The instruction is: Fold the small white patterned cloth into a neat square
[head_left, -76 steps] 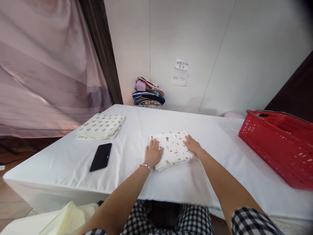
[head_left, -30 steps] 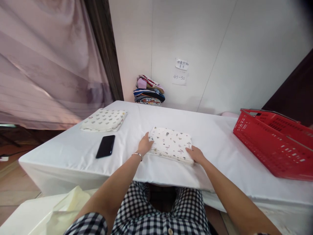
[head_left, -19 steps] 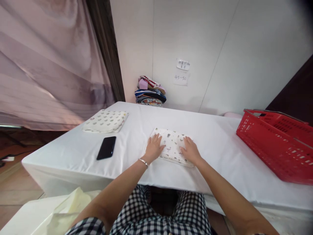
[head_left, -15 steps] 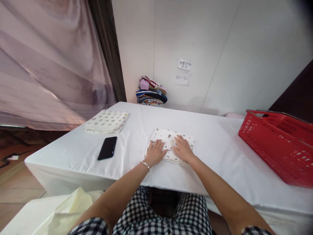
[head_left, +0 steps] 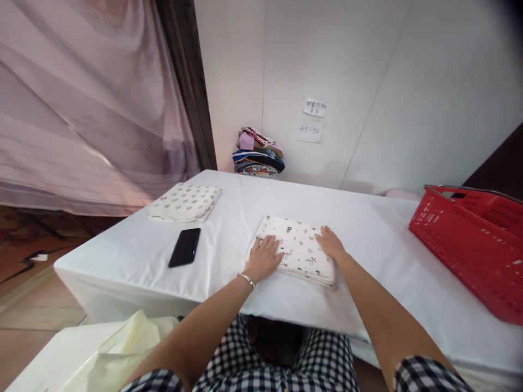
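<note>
A folded white cloth with small printed figures [head_left: 300,245] lies in front of me on the white-covered table [head_left: 229,223]. My left hand [head_left: 265,257] rests flat on its left part, fingers spread, a bracelet at the wrist. At the cloth's right edge is my right hand [head_left: 332,244], open, with its fingertips touching the upper right corner. Neither hand grips anything. Farther left on the table lies a second folded cloth [head_left: 186,202], white with rows of small grey-green prints.
A black phone [head_left: 184,247] lies left of my left hand. On the right stands a red plastic basket [head_left: 469,250]. A pile of folded clothes [head_left: 259,155] sits by the wall behind the table, below paper signs [head_left: 310,130]. Pale yellow fabric [head_left: 126,348] lies at lower left.
My right hand has slid from the middle of the cloth out to its right edge. My left hand stays on the left part. The view has shifted slightly.
</note>
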### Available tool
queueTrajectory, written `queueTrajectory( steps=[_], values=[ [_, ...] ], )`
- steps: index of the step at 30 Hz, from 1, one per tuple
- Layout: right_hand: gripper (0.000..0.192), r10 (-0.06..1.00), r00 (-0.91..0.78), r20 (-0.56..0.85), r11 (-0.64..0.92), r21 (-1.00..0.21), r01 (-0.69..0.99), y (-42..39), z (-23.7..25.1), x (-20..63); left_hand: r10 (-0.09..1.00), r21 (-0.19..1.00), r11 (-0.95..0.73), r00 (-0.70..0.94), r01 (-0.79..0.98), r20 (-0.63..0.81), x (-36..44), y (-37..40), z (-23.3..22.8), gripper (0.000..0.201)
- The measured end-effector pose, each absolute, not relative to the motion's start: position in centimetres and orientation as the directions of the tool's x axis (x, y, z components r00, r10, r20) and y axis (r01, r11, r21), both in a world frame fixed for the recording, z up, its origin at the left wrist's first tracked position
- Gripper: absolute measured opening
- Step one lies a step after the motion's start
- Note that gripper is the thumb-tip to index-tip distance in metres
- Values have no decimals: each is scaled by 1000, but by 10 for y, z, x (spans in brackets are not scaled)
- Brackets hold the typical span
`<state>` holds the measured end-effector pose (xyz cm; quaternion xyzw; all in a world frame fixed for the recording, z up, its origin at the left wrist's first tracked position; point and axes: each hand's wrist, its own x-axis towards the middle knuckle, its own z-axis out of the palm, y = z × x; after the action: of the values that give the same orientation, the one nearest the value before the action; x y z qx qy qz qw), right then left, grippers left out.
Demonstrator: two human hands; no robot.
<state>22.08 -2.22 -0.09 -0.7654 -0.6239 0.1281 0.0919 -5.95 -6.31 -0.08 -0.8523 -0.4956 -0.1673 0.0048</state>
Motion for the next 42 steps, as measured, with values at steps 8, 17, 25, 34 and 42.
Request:
queueTrajectory(
  steps=[8, 17, 25, 34, 42],
  values=[
    [61, 943, 327, -55, -298, -573, 763, -42, -10, 224, 818, 132, -531, 465, 837, 339, -61, -62, -4, 47],
    [70, 905, 424, -35, -263, -829, 494, -99, -16, 211, 745, 121, -621, 534, 775, 400, -67, -66, -6, 45],
    [82, 883, 325, -339, -349, -937, -28, -136, 0, 200, 613, 21, -762, 709, 647, 348, -81, -65, -5, 47],
    [70, 946, 194, -261, -302, -925, 229, -152, -3, 178, 809, 98, -535, 476, 839, 346, -112, -52, -6, 43],
    [40, 907, -43, 419, 308, -589, 747, -129, 5, 161, 688, 183, -704, 597, 686, 413, -82, -89, -7, 40]
  ],
)
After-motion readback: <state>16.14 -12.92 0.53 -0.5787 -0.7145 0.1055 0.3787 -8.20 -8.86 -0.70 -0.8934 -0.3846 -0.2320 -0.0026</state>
